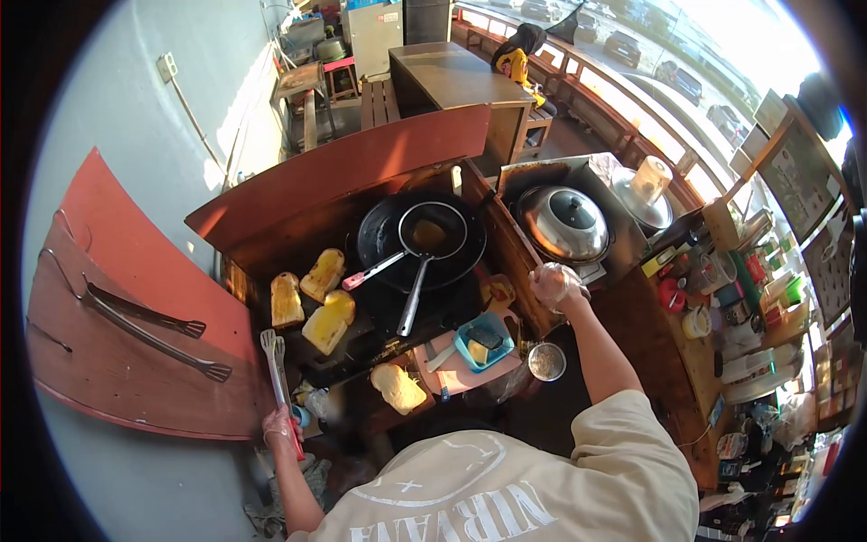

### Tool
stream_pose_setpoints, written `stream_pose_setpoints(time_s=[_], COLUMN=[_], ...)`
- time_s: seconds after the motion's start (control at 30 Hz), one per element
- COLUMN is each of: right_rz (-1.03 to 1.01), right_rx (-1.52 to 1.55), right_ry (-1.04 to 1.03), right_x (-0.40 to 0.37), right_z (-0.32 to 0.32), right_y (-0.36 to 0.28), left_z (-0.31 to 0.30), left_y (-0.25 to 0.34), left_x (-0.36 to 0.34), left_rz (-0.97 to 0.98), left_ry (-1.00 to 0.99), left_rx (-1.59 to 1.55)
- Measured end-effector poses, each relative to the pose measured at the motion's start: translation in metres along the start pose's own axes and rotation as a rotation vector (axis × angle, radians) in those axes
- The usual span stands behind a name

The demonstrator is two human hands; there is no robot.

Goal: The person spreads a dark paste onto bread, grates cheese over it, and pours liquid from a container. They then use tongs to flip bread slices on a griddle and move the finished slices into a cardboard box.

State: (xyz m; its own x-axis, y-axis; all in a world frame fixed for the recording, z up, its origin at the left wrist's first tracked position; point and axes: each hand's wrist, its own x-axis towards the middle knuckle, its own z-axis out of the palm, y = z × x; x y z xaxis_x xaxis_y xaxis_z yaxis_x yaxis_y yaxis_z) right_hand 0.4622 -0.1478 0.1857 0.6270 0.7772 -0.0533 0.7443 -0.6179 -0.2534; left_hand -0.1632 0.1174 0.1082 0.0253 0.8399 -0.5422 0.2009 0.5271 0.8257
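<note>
My left hand (284, 428), in a clear plastic glove, is closed round the red handle of metal tongs (276, 369), their tips pointing toward the griddle (366, 318). Three yellowed bread slices (328, 322) lie on the griddle, right of the tongs. Another bread slice (397, 389) rests closer to my body. My right hand (557, 285), gloved too, is closed at the wooden partition (519, 248); whether anything is inside it is hidden. Left of that hand, a black wok (375, 230) holds a round strainer (433, 230) and a pink-handled utensil (370, 271).
A blue tub (488, 361) with a yellow block sits on a pink board (461, 378) beside a metal bowl (546, 361). A lidded pot (564, 226) stands beyond the partition. Dark tongs (153, 334) lie on the red panel. A seated person (517, 68) is at the far table.
</note>
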Motion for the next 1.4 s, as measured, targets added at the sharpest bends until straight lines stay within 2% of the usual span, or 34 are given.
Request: stream_pose_setpoints(time_s=[0.07, 0.1, 0.17, 0.23, 0.27, 0.3, 0.43, 0.5, 0.7, 0.77, 0.87, 0.93, 1.07, 1.23, 1.3, 1.33, 1.4], right_rz=[-0.042, -0.043, -0.046, -0.404, -0.052, -0.052, -0.178, -0.144, -0.079, -0.069, -0.022, -0.024, -0.003, -0.027, -0.006, 0.002, 0.002], right_rx=[-0.023, -0.086, -0.221, -0.472, -0.307, -0.305, -0.179, -0.203, -0.217, -0.238, -0.265, -0.284, -0.28, -0.242, -0.228, -0.225, -0.228], right_ry=[-0.006, -0.003, 0.026, 0.191, -0.015, -0.004, 0.091, 0.077, 0.048, 0.017, -0.033, -0.021, -0.097, -0.104, -0.118, -0.115, -0.103], right_x=[0.005, 0.007, 0.009, 0.021, 0.026, 0.021, 0.024, 0.023, 0.018, 0.019, 0.021, 0.02, 0.022, 0.019, 0.02, 0.02, 0.022], right_z=[0.007, 0.007, 0.013, 0.062, 0.046, 0.032, 0.039, 0.04, 0.028, 0.028, 0.028, 0.026, 0.027, 0.023, 0.024, 0.025, 0.027], right_y=[0.01, 0.01, 0.006, 0.049, 0.022, 0.007, 0.015, 0.015, 0.006, 0.008, 0.007, 0.006, 0.008, 0.006, 0.007, 0.009, 0.01], left_z=[-0.008, 0.001, -0.003, -0.012, -0.012, -0.01, 0.003, 0.012, 0.039, 0.046, 0.043, 0.042, 0.026, -0.016, -0.026, -0.027, -0.023], left_y=[-0.005, 0.01, 0.009, 0.006, 0.001, 0.0, 0.02, 0.028, 0.048, 0.058, 0.067, 0.074, 0.081, 0.034, 0.025, 0.019, 0.009], left_x=[0.01, -0.006, -0.009, -0.01, -0.005, 0.0, 0.01, 0.022, 0.073, 0.085, 0.103, 0.099, 0.069, 0.054, 0.043, 0.036, 0.016], left_rz=[-0.073, -0.088, -0.024, 0.037, 0.009, -0.01, -0.062, -0.098, -0.025, -0.039, -0.009, 0.023, -0.056, -0.06, -0.2, -0.195, -0.06], left_ry=[-0.036, -0.002, -0.089, -0.209, -0.155, -0.114, -0.143, -0.172, -0.294, -0.166, -0.193, -0.177, -0.121, -0.112, -0.09, -0.095, -0.13], left_rx=[-0.002, 0.058, 0.091, 0.044, 0.034, 0.024, -0.091, -0.116, -0.065, 0.04, 0.066, 0.117, 0.177, 0.24, 0.381, 0.387, 0.325])
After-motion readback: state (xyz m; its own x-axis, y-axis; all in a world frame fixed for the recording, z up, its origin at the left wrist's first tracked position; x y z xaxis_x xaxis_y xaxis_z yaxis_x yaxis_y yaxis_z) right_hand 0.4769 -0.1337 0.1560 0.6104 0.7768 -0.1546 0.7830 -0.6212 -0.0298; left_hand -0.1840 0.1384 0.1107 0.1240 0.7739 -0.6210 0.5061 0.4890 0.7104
